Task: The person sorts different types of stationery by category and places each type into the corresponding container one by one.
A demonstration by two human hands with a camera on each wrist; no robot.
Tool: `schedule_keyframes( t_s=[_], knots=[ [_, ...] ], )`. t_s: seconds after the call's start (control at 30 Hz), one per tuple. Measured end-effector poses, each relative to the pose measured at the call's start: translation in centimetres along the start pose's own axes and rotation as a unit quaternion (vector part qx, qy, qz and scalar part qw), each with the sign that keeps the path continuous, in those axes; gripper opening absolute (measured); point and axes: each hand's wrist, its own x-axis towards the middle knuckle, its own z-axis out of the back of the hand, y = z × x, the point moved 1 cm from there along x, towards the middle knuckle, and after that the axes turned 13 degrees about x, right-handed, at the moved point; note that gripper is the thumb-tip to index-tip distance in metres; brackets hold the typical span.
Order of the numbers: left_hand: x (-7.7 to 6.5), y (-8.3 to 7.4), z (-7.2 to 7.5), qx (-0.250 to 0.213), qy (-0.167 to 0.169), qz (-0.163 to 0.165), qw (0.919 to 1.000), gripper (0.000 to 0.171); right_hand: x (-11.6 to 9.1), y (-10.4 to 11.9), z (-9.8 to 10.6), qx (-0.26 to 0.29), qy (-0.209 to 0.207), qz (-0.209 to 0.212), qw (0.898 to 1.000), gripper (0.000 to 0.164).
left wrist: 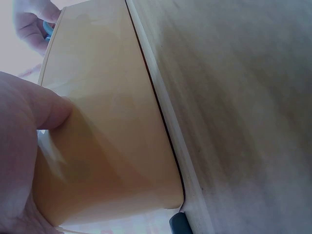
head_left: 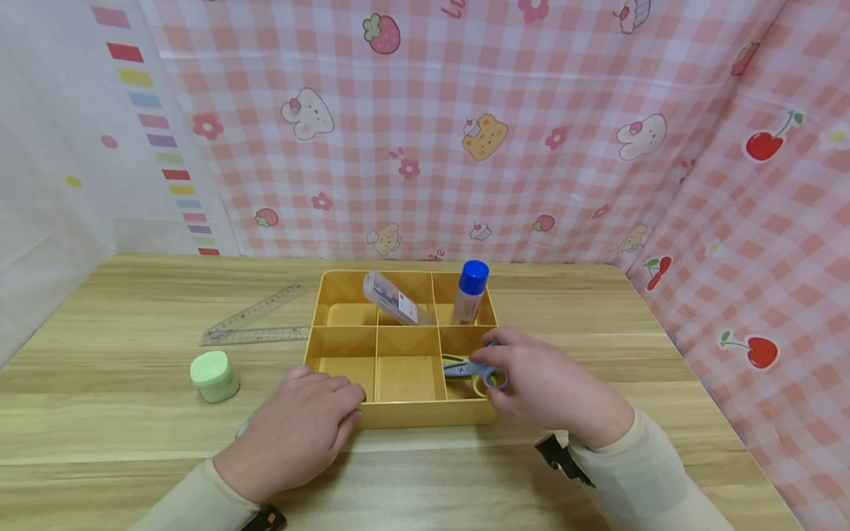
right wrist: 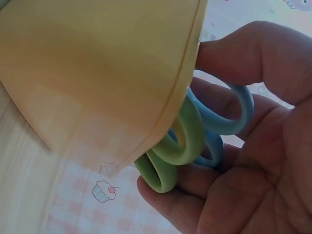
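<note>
A yellow divided box [head_left: 432, 415] sits in front of me on the table. My left hand [head_left: 292, 428] grips its front left corner, the thumb lying on the outer front wall in the left wrist view. With my right hand [head_left: 531, 376] I hold scissors with blue handles [right wrist: 246, 109] at the front right compartment, thumb on one loop and fingers behind. Against them lie scissors with green handles [right wrist: 197, 135], their loops also poking over the rim. The blades [head_left: 457, 369] of the blue pair point left inside the compartment.
A glue stick with a blue cap [head_left: 474, 277] stands in the back right compartment. A clear plastic case [head_left: 396, 299] leans across the back divider. To the left are a transparent ruler set [head_left: 252, 335] and a light green jar [head_left: 215, 376]. A dark-tipped object [left wrist: 180, 224] lies by the box corner.
</note>
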Motion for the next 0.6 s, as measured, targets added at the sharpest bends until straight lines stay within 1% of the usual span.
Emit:
schedule_keyframes(
  t_s=[0.1,0.33,0.6],
  knots=[
    [0.02,0.00,0.03,0.001,-0.004,-0.001,1.0000,0.007,-0.09,0.03,0.06,-0.002,0.005,-0.003,1.000,0.036],
    [0.02,0.03,0.02,-0.001,-0.005,-0.001,1.0000,0.008,-0.17,0.11,0.19,0.001,0.020,-0.012,1.000,0.040],
    [-0.01,0.01,-0.01,0.001,-0.010,-0.003,0.9999,0.009,-0.12,-0.07,0.34,0.011,0.011,0.010,1.000,0.044]
  ],
)
